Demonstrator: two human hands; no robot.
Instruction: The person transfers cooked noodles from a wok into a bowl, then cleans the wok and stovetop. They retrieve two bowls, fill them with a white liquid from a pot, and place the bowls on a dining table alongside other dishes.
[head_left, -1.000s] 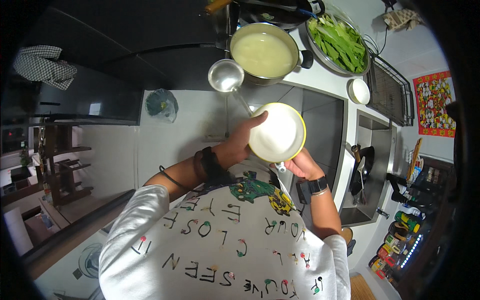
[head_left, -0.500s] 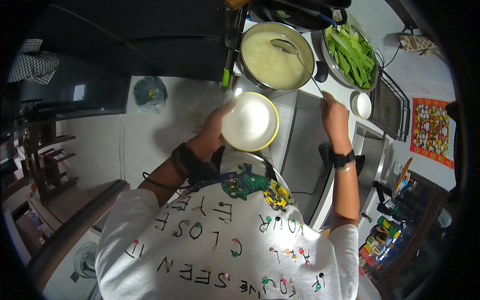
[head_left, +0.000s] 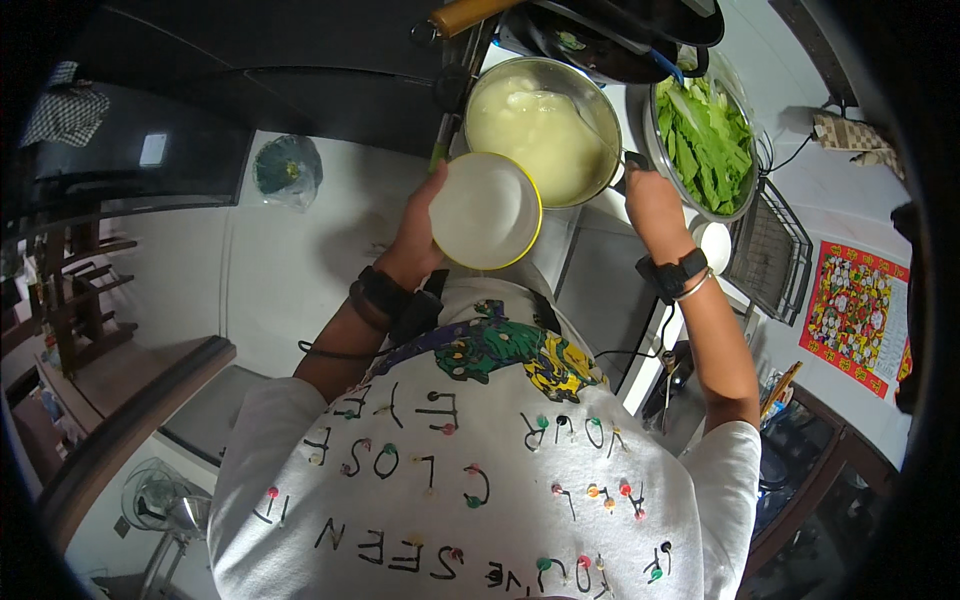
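Holding a white bowl point(head_left: 486, 211) up beside a pot of pale soup point(head_left: 540, 130).

Nearest, the left hand point(head_left: 420, 235) has its fingers clamped on the bowl's left rim, the yellow-edged bowl tipped toward the camera just short of the pot. The right hand point(head_left: 650, 200) is closed on a ladle handle point(head_left: 600, 135) at the pot's right edge. Beyond lie a basin of greens point(head_left: 705, 135) and bare worktop point(head_left: 600, 270) between the arms.

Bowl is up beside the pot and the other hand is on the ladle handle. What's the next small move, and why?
Probably lift a ladleful and tip it into the bowl. The left hand holds the empty white bowl at the rim of the pot, which is full of pale soup, and the right hand grips the ladle handle dipped in it.
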